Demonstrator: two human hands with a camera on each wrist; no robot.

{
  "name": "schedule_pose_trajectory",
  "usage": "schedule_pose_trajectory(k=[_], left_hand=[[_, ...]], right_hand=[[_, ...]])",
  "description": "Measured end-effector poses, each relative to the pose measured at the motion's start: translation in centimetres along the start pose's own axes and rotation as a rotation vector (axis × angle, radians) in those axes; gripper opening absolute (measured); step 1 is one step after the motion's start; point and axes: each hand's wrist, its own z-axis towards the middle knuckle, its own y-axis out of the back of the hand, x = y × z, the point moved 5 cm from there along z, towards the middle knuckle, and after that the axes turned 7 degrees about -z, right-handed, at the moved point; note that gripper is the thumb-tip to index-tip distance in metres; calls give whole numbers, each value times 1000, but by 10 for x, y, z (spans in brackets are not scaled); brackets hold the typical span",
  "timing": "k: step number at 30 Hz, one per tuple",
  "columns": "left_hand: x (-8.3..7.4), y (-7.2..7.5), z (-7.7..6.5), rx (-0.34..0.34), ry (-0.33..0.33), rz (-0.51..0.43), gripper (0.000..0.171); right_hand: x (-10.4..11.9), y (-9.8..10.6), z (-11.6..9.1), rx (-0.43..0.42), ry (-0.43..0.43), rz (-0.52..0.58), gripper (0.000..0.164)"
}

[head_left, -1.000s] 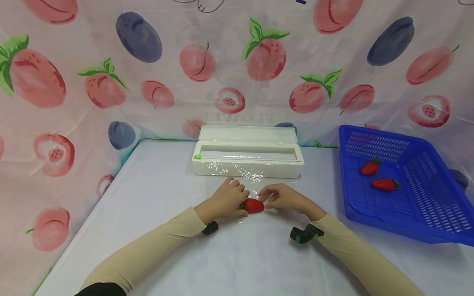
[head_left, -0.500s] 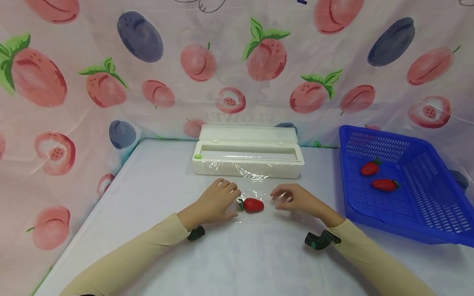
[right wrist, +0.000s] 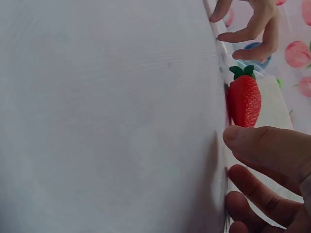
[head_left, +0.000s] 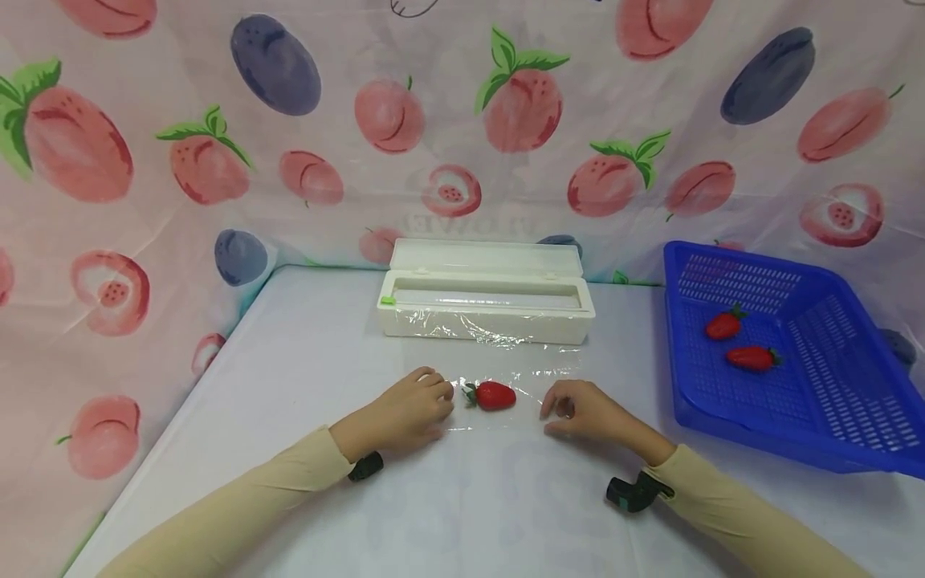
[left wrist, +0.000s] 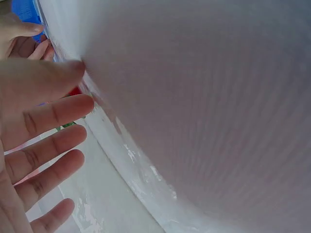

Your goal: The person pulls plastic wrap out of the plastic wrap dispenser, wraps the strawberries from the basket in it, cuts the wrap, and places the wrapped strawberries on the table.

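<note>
A red strawberry (head_left: 495,395) with green leaves lies on a sheet of clear cling film (head_left: 523,413) drawn out from a white dispenser box (head_left: 487,323). My left hand (head_left: 405,408) is to the left of the berry, near the film's left edge; its fingers are spread in the left wrist view, with nothing between them. To the berry's right, my right hand (head_left: 588,413) is by the film's right corner, thumb and fingers apart. In the right wrist view its fingertips (right wrist: 238,174) touch or nearly touch the surface; whether they touch the film cannot be told.
At the right stands a blue plastic basket (head_left: 694,401) holding two more strawberries (head_left: 753,358). The box's lid (head_left: 486,258) is raised at the back. A fruit-patterned curtain (head_left: 405,48) borders the white table (head_left: 303,345) behind and on the left.
Both hands have drawn back from the strawberry, the left to the left and the right to the right, and slightly nearer the person. The strawberry stays put on the film.
</note>
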Motion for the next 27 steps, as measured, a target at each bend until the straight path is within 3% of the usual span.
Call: schedule_pose_trajectory(k=[5,13,18,27], left_hand=[[-1,-1,2,0,-6,12,9],[0,-6,2,-14,-19,75,7],[0,-4,2,-65,-6,90,10],[4,7,2,-189,59,115,11]], right_hand=[[2,-2,-1,-14,1,-20,13],[4,-5,-1,-37,45,-61,17],[4,-5,0,-52,64,-96,18],[5,4,2,-68,10,-104,19]])
